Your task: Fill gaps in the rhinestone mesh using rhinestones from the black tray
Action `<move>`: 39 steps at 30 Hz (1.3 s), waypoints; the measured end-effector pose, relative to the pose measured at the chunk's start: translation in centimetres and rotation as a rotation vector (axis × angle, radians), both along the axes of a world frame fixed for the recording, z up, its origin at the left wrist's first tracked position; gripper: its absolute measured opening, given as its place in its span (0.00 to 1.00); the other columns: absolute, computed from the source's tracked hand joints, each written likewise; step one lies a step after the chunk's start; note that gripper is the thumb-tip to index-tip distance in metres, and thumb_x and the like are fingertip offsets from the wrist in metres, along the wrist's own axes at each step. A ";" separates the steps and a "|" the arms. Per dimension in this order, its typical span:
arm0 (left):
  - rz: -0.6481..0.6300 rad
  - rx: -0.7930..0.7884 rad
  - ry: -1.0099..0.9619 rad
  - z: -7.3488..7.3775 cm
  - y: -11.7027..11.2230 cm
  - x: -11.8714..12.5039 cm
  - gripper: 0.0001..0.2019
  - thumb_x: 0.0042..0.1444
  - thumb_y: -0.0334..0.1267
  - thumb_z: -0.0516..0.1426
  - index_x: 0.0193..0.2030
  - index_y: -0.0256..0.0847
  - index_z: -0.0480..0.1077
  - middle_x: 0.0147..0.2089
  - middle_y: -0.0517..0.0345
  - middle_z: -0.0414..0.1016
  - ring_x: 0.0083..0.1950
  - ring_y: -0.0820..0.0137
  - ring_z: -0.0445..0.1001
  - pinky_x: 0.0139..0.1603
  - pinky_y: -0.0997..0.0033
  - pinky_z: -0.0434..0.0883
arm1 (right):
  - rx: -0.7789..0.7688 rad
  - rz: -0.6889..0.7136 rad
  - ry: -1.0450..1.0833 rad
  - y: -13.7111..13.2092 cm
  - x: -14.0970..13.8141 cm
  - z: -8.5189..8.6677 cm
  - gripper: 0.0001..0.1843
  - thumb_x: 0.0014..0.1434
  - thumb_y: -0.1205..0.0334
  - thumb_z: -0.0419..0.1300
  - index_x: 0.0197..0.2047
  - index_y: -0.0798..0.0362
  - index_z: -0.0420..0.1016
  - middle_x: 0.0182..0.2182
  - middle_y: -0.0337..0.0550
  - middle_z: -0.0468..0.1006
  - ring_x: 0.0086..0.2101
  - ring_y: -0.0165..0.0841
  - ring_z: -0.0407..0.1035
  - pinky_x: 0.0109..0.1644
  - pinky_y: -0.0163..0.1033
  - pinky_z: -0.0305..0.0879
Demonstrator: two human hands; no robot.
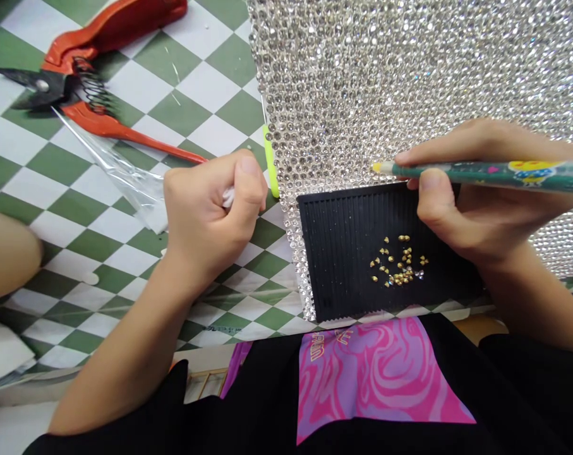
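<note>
My right hand [476, 196] grips a green patterned pencil-like stick [485, 172], its pale tip pointing left over a sheet covered in clear rhinestones [409, 69]. Below the hand, a black ridged tray [347, 253] lies on the sheet's lower edge and holds several small gold studs [398, 262]. My left hand [210, 212] is a closed fist on the checkered tablecloth beside the sheet's left edge, with a bit of something white showing between thumb and fingers. A yellow-green strip [270, 165] runs along the sheet's edge next to that fist.
Red-handled pruning shears [91, 63] lie at the upper left on the green and white checkered cloth [40, 183]. A clear plastic bag [120, 170] sits beside them. Another person's arm [6, 253] enters at the left edge. The table's front edge is near my body.
</note>
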State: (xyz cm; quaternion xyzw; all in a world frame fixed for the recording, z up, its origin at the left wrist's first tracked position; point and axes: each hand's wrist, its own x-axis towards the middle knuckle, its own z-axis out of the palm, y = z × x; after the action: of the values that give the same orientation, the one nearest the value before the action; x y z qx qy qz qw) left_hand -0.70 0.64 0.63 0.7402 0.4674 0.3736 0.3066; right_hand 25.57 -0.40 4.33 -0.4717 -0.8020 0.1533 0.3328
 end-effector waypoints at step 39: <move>0.018 -0.023 0.051 0.2 0.0 -0.1 0.23 0.69 0.34 0.45 0.20 0.38 0.59 0.17 0.69 0.58 0.17 0.88 0.55 0.20 0.84 0.53 | -0.051 -0.007 -0.044 -0.2 -0.1 0.1 0.08 0.59 0.67 0.60 0.42 0.49 0.76 0.38 0.26 0.80 0.38 0.22 0.75 0.48 0.32 0.73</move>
State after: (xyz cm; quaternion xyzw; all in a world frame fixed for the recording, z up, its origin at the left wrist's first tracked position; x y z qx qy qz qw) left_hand -0.75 0.62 0.81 0.7417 0.4861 0.3518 0.2998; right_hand 25.50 -0.60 4.42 -0.4860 -0.8034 0.1623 0.3034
